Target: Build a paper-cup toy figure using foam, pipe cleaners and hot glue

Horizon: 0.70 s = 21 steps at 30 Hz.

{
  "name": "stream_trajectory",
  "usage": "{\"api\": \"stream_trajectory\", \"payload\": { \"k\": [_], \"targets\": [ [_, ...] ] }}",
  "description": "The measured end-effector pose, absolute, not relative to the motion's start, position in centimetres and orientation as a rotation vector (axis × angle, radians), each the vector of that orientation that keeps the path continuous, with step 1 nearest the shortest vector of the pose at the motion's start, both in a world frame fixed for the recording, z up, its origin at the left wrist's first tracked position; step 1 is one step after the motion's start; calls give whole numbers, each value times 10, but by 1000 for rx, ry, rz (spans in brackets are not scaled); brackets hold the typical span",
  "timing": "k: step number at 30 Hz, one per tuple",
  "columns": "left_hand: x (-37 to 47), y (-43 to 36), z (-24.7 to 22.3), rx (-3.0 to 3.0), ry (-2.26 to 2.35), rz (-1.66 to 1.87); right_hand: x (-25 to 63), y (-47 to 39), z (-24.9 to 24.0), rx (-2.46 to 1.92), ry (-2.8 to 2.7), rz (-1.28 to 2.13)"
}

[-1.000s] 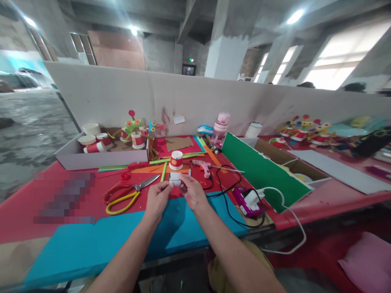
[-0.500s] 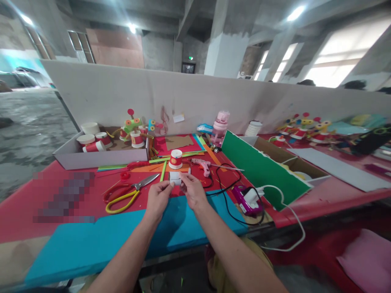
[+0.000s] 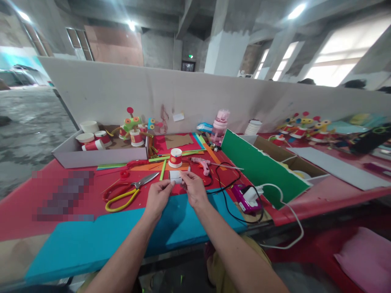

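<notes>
Between both hands, over the far edge of the blue sheet [image 3: 113, 232], is a small white piece [image 3: 175, 176] that looks like folded paper or card. My left hand [image 3: 159, 198] pinches its lower left side. On its right side, my right hand [image 3: 194, 189] grips it with thumb and fingers. Just beyond the piece stands a red and white paper cup [image 3: 175, 158], upright. Scissors with yellow and red handles [image 3: 124, 200] lie open to the left. A pink glue gun [image 3: 203, 165] rests to the right of the cup.
A white box [image 3: 104, 158] with cups and a paper figure stands back left. A green panel [image 3: 262, 167] leans by a divided box on the right. Near it lie a purple power strip [image 3: 246, 199] and looping cables. Behind is a pink bottle [image 3: 220, 126].
</notes>
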<state>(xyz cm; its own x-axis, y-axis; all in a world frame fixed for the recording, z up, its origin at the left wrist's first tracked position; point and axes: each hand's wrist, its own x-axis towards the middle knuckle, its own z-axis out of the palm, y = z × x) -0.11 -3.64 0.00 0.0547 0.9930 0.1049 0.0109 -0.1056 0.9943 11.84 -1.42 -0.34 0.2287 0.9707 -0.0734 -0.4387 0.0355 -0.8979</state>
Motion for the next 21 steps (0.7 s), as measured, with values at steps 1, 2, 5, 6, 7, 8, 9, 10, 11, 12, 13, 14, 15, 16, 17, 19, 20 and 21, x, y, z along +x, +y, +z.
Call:
{"api": "stream_trajectory", "payload": {
  "k": [1, 2, 5, 6, 7, 8, 9, 10, 11, 12, 13, 14, 15, 16, 17, 19, 20, 21],
  "targets": [
    [-3, -36, 2, 1310, 1122, 1222, 119, -14, -3, -993, -712, 1216],
    [-5, -35, 4, 1285, 1115, 1213, 120, -15, -2, -998, -732, 1203],
    [-13, -31, 8, 1174, 1073, 1226, 121, -16, -2, -1003, -788, 1162],
    [-16, -30, 9, 1150, 1059, 1231, 120, -16, -2, -1001, -809, 1154],
    [-17, -29, 10, 1139, 1050, 1229, 119, -17, -3, -999, -829, 1147],
    [-19, -29, 10, 1138, 1048, 1220, 118, -17, -3, -998, -849, 1142],
    [-19, -29, 9, 1140, 1051, 1210, 117, -18, -3, -998, -868, 1138],
    [-19, -29, 9, 1139, 1059, 1201, 116, -18, -3, -1001, -886, 1134],
    [-19, -29, 8, 1133, 1068, 1196, 115, -19, -3, -1006, -899, 1130],
    [-19, -29, 7, 1122, 1073, 1193, 115, -19, -3, -1012, -909, 1127],
    [-19, -29, 7, 1110, 1077, 1192, 115, -20, -3, -1017, -921, 1125],
    [-18, -29, 6, 1100, 1080, 1190, 115, -20, -2, -1018, -935, 1124],
    [-18, -29, 6, 1092, 1083, 1188, 115, -21, -2, -1016, -951, 1122],
    [-19, -29, 5, 1091, 1086, 1187, 116, -21, -1, -1011, -969, 1119],
    [-19, -28, 5, 1096, 1088, 1187, 116, -22, 0, -1004, -986, 1114],
    [-20, -27, 3, 1122, 1094, 1194, 117, -22, 1, -992, -1012, 1106],
    [-20, -26, 2, 1136, 1098, 1201, 117, -22, 1, -989, -1020, 1107],
    [-20, -26, 1, 1149, 1103, 1212, 117, -22, 0, -990, -1024, 1112]
  ]
}}
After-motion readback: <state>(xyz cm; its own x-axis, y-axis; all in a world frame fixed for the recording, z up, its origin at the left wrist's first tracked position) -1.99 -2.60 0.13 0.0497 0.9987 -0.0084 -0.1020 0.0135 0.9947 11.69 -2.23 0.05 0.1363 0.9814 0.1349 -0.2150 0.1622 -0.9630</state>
